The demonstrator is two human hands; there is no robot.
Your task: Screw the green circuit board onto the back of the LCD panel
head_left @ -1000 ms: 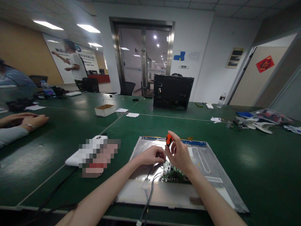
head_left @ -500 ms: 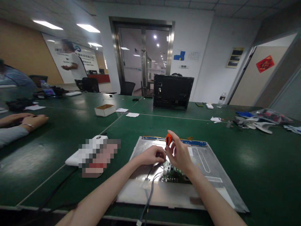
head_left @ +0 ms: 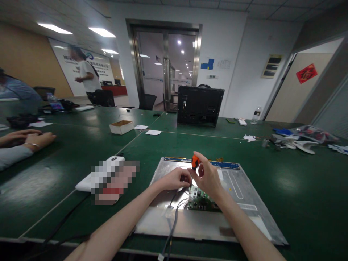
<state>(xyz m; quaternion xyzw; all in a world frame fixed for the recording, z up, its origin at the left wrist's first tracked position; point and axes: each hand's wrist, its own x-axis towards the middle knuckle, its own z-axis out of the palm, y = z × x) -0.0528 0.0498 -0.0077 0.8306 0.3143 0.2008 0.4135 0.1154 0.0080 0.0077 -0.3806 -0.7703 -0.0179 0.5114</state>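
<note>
A flat silver display panel [head_left: 252, 195] lies on the green table, with a blue strip board [head_left: 227, 165] along its far edge. On the panel sits a green circuit board [head_left: 201, 200], with dark cables [head_left: 175, 217] running from its left side toward me. My right hand [head_left: 208, 175] grips the orange and black handle of a screwdriver [head_left: 195, 162], held upright with its shaft pointing down at the board's far left corner. Beside the shaft, my left hand [head_left: 178, 179] has its fingers pinched together at that corner; what they hold, if anything, is hidden.
Left of the panel lie a white device [head_left: 108, 166] and a blurred patch. Further off stand a small open box [head_left: 121, 127] and a black monitor housing [head_left: 200, 106]. Bags and scraps [head_left: 296, 137] lie at right. Another person's hands [head_left: 35, 140] rest at the left edge.
The screwdriver handle has turned slightly in my right hand, whose fingers have shifted around it. My left hand stays in place. The standing person in the background has moved slightly.
</note>
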